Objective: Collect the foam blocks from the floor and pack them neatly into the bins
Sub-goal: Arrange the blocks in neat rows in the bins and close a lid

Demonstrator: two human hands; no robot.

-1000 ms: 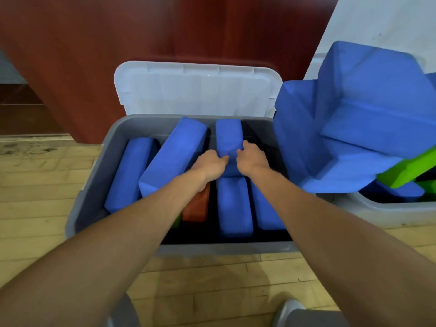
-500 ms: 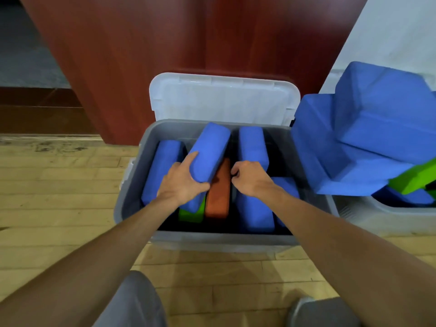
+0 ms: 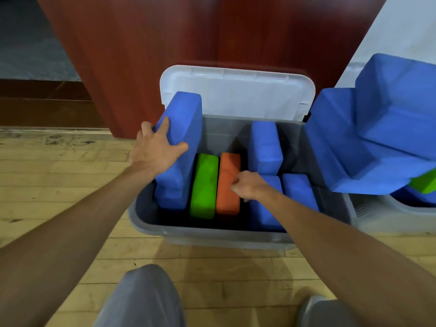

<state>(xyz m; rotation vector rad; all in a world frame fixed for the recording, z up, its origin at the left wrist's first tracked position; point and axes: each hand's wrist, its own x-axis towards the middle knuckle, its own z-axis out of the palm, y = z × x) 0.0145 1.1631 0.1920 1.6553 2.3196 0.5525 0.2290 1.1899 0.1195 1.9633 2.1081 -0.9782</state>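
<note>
Standing blue block (image 3: 186, 119): left hand (image 3: 157, 152) grips it; long side up, just left of green block (image 3: 204, 185)
Right hand (image 3: 253, 186): fingers curled on orange block (image 3: 227, 166); hold unclear

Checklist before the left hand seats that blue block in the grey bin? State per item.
1. Grip of left hand on blue block: ok.
2. Gap left of green block free: cannot tell, hidden.
3. The green block and orange block standing on edge: ok.
4. Path clear of right hand, which is at the orange block: ok.
5. Open lid: ok.
6. Neighbouring blue pile clear of grey bin: not ok, seems to overhang its right rim.
</note>
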